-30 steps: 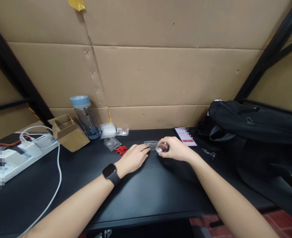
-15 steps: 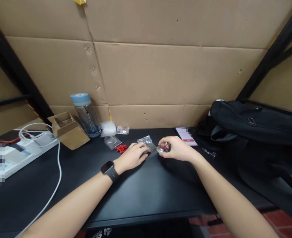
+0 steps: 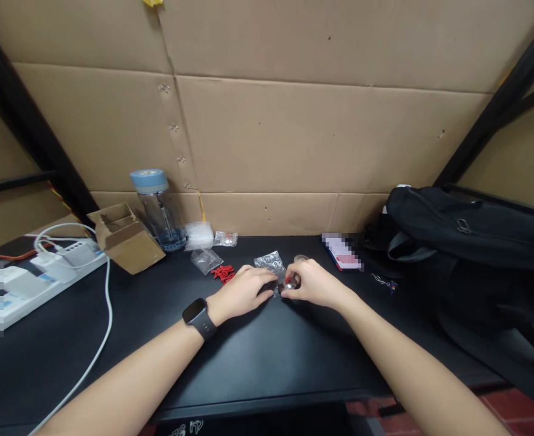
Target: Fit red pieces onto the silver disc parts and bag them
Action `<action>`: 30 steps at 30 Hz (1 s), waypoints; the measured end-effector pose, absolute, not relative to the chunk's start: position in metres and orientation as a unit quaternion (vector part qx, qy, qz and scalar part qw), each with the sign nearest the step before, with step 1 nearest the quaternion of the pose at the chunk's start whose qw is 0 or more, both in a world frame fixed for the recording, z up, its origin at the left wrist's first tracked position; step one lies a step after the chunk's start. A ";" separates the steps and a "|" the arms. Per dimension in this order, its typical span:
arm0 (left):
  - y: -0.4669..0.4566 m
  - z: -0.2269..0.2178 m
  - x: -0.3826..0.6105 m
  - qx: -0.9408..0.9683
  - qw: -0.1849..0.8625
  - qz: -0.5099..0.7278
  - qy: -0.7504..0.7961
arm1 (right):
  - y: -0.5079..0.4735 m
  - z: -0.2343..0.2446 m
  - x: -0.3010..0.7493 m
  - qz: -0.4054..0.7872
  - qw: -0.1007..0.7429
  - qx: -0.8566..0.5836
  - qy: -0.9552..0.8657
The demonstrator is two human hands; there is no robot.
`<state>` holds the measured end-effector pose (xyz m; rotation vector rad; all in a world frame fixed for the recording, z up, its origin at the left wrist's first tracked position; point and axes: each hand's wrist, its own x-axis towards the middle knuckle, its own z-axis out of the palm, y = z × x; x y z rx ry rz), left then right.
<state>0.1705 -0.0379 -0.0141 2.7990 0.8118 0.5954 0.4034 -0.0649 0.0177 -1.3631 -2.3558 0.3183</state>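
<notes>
My right hand is closed, thumb and fingers pinching a small shiny metal piece with a red part low over the black tabletop. A round, glassy-looking rim shows just behind its knuckles. My left hand, with a dark watch on the wrist, lies close on the left with fingers curled on the lower end of a clear plastic bag; its fingertips almost meet those of the right. Beside the left knuckles is a heap of red pieces. What exactly lies between the two hands is partly hidden.
At the left stand a power strip with a white cable, an open cardboard box and a blue-lidded bottle. Small clear packets lie behind the red pieces. Rightward are a phone, a keychain and a black bag.
My right hand has moved down and slightly left, closer to my left hand. The shiny piece is now lower, and a round rim shows behind the hand. The left hand has barely shifted.
</notes>
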 end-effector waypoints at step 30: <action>-0.037 -0.017 0.175 0.892 0.184 0.277 0.306 | -0.047 -0.006 0.381 -0.010 0.263 -0.583 -0.769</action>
